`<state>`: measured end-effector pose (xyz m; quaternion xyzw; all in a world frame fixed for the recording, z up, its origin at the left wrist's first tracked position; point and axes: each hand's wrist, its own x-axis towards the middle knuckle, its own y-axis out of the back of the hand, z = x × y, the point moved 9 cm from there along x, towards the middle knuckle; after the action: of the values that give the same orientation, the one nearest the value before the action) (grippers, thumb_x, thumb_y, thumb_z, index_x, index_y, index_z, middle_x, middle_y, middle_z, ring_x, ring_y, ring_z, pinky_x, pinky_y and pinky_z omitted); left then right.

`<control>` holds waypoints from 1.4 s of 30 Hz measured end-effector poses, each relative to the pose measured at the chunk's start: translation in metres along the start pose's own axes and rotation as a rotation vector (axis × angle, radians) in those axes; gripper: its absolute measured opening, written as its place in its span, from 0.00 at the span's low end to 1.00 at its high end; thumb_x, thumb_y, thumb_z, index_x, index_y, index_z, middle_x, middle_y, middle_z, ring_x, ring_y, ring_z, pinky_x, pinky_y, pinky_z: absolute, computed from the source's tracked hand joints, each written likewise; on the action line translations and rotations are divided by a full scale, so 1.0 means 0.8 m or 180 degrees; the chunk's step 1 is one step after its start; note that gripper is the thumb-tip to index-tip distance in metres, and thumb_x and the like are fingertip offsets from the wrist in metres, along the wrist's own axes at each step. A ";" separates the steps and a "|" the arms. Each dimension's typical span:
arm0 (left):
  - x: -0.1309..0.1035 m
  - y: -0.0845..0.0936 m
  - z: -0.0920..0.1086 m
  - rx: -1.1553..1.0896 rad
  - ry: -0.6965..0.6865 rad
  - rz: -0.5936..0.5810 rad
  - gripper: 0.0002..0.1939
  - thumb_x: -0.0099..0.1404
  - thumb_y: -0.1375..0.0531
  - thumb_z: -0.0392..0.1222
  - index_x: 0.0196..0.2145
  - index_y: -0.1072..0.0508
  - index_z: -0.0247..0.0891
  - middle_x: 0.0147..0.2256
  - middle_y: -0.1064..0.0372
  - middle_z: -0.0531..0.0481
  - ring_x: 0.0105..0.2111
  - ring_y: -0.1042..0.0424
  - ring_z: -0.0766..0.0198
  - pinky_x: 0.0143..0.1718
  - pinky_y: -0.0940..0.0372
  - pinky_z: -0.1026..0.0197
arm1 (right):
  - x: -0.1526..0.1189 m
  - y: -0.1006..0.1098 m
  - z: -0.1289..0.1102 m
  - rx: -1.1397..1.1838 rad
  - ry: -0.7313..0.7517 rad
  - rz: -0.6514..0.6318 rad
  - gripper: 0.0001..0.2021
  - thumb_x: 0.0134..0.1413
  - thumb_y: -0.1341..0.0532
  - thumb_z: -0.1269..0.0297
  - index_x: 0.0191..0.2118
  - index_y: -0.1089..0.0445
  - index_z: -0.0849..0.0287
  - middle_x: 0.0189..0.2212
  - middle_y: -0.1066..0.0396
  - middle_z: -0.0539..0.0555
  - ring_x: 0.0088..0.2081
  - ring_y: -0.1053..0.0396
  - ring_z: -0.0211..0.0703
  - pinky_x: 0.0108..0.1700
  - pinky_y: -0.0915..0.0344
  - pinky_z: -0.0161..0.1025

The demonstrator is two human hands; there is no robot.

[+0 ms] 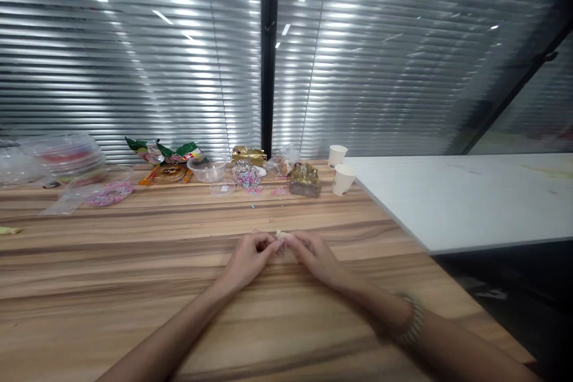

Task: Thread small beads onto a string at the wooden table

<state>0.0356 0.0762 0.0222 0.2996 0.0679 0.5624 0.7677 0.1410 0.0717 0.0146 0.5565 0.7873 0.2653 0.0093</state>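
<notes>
My left hand (249, 258) and my right hand (313, 255) meet at the middle of the wooden table (134, 286), fingertips pinched together on a small pale object (280, 234) between them. What the object is I cannot make out; it is tiny and partly hidden by the fingers. Both wrists rest on the tabletop. A beaded bracelet (412, 319) sits on my right wrist.
Along the far edge lie a pile of small pink and coloured clips (248, 179), a clear plastic tub (207, 169), green snack bags (176, 152), gold packets (305, 179), clear lidded containers (67, 158) and two paper cups (342, 179). A white table (465, 197) adjoins at the right.
</notes>
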 end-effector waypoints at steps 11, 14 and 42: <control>-0.029 0.004 0.069 0.0294 -0.1432 0.0377 0.08 0.61 0.48 0.35 0.33 0.29 0.39 0.32 0.29 0.45 0.41 0.35 0.58 0.45 0.42 0.56 | 0.002 -0.010 0.025 0.2026 -0.0854 0.0128 0.18 0.47 0.43 0.48 0.26 0.40 0.61 0.15 0.54 0.42 0.17 0.58 0.30 0.17 0.58 0.30; -0.027 0.000 0.067 -0.0037 -0.1303 0.0155 0.07 0.61 0.47 0.35 0.32 0.29 0.38 0.33 0.30 0.46 0.40 0.34 0.60 0.44 0.41 0.59 | 0.001 -0.011 0.021 0.2056 -0.0769 0.0087 0.17 0.48 0.43 0.49 0.26 0.39 0.61 0.15 0.54 0.43 0.17 0.58 0.29 0.17 0.58 0.30; -0.003 -0.011 -0.020 -0.1419 0.0548 0.0060 0.12 0.59 0.45 0.48 0.26 0.38 0.36 0.22 0.38 0.55 0.24 0.35 0.68 0.30 0.40 0.65 | -0.005 -0.009 -0.021 -0.1995 0.0963 -0.0416 0.17 0.60 0.54 0.64 0.30 0.31 0.60 0.25 0.29 0.56 0.27 0.36 0.39 0.33 0.45 0.34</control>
<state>0.0349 0.0780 0.0042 0.0743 0.0046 0.5941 0.8010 0.1311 0.0594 0.0251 0.4294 0.6941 0.5722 0.0799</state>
